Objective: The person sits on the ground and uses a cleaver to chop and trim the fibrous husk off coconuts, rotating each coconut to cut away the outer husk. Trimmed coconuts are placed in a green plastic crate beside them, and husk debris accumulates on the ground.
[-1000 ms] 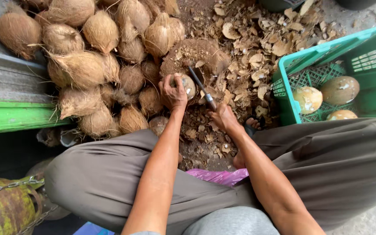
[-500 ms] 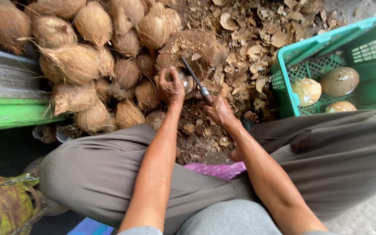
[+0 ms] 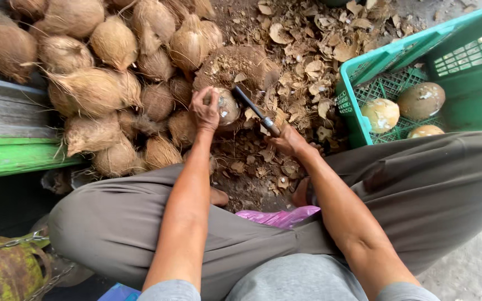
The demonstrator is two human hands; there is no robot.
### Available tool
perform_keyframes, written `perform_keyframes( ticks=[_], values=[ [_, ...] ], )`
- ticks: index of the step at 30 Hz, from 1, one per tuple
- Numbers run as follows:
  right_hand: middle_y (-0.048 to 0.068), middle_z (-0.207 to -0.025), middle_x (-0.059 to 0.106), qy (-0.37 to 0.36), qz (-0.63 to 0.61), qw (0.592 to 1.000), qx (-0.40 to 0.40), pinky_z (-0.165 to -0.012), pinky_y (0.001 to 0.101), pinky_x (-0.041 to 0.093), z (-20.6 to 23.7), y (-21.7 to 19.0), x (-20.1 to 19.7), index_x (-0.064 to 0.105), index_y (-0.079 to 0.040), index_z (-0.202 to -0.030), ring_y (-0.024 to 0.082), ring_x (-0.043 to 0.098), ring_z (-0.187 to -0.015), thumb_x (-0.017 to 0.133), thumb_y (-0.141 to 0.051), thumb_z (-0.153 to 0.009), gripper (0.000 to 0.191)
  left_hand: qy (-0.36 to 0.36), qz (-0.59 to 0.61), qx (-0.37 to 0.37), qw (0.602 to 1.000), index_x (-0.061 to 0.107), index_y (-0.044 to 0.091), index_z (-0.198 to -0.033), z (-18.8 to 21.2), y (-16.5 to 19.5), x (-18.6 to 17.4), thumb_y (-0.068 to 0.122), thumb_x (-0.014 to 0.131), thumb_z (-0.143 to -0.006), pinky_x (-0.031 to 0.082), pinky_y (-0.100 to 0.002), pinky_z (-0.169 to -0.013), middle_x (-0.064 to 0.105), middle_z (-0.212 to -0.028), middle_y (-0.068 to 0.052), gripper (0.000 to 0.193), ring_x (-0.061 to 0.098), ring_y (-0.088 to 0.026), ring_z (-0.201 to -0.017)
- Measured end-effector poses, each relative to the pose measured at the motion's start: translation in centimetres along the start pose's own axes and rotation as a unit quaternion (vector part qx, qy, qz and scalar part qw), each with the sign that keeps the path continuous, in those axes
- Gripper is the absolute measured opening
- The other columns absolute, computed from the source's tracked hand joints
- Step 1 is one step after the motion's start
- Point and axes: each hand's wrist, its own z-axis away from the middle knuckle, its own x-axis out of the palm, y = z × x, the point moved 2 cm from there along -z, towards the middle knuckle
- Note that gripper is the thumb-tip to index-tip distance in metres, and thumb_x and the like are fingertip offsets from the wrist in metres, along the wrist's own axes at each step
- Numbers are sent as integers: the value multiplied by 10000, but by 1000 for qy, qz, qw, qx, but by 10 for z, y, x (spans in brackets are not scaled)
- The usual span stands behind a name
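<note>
Left hand gripping part-peeled coconut at frame centre; right hand clenched on knife, blade now lowered against the shell, closer than before.

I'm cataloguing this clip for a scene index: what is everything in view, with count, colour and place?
Husked coconuts: a pile, too many to count, brown and fibrous, upper left.
Held coconut: one, pale and partly peeled, on a stump at centre.
Stump: one, brown, top centre.
Shell chips: many, tan, scattered on the ground at top centre.
Crate: one, green plastic, right.
Peeled coconuts: three, pale, inside the crate.
Ledge: one, green, left.
Cylinder: one, yellowish green, chained, bottom left.
Blade: one, dark, against the held coconut.
Left hand: grips the held coconut.
Right hand: grips the blade's handle.
</note>
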Motion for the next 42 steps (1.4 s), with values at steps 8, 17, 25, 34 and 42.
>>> perform_keyframes(
  ticks=[8, 17, 25, 34, 42],
  values=[
    [1, -614, 573, 59, -96, 991, -66, -450, 326, 463, 26, -39, -8, 652, -24, -935, 130, 522, -480, 721, -314, -914, 298, 141, -61, -45, 987, 572, 134, -1093, 15, 9, 21, 629, 647, -934, 507, -420, -696, 535, -1054, -105, 526, 588, -210, -908],
    [33, -602, 543, 73, -388, 912, -115, -353, 291, 394, 32, -79, 12, 540, -80, -771, 132, 441, -415, 665, -173, -941, 231, 137, -121, -118, 976, 508, 160, -943, 21, 8, 22, 600, 525, -908, 441, -369, -565, 452, -950, -52, 441, 499, -173, -730],
    [83, -686, 608, 50, -29, 998, -28, -504, 318, 452, 6, -28, 46, 691, 69, -933, 155, 557, -567, 736, -204, -981, 282, 81, -53, -56, 994, 540, 144, -941, 7, -9, 5, 565, 637, -881, 470, -448, -698, 520, -889, -70, 437, 534, -236, -834],
    [22, -661, 591, 206, 32, 975, -79, -467, 395, 473, 41, -48, -33, 669, -104, -982, 146, 542, -534, 532, -161, -1056, 166, -62, 70, -82, 992, 690, 188, -1109, 14, 1, -5, 767, 772, -712, 560, -443, -779, 643, -1098, -59, 707, 655, -213, -978],
    [-14, -708, 482, 148, -175, 965, -126, -546, 367, 464, 65, -84, -22, 543, -136, -885, 112, 457, -581, 623, -355, -1000, 260, 107, 9, -218, 970, 655, 151, -1004, 11, 14, 14, 758, 526, -893, 549, -352, -659, 649, -1051, -69, 630, 646, -182, -867]
  ],
)
